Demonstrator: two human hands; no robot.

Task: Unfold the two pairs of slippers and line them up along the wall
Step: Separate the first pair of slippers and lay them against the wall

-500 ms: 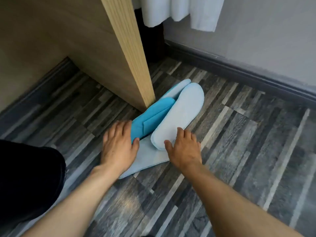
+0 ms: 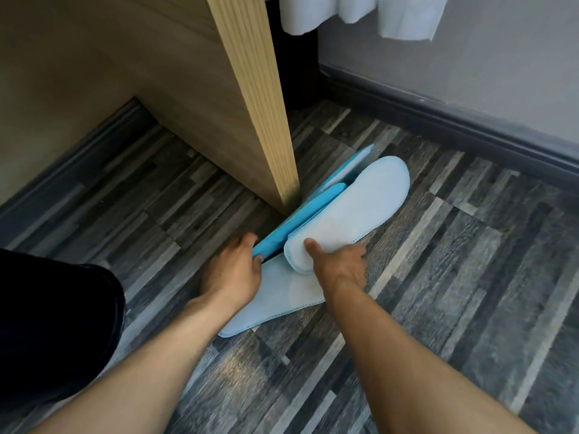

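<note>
Both hands grip the slippers on the floor. Left hand pinches the near end of the bright blue slipper, fingers curled over its edge and thumb beneath; the slipper stands on its side, running away from the hand toward the foot of the wooden panel. Right hand holds the heel end of the pale slipper: thumb pressed flat on the white sole, fingers tucked down the far side, out of sight. This slipper lies sole-up, angled up and right from the hand, its toe pointing toward the dark skirting board.

Blue and pale slippers sit touching along their length, between the two hands at the near end. A third pale piece, flat on the floor, spreads out under both hands and back toward the person, its stitched edge showing beside the right wrist. A fourth piece, blue-edged, sticks out behind the pale slipper near the panel's base; how it lies, cannot tell.

All slippers are clustered just beside the panel's bottom corner, near the grey wall but apart from the skirting. Floor is grey striped wood-pattern. White cloth hangs at top. Dark-clothed knee sits at left.
</note>
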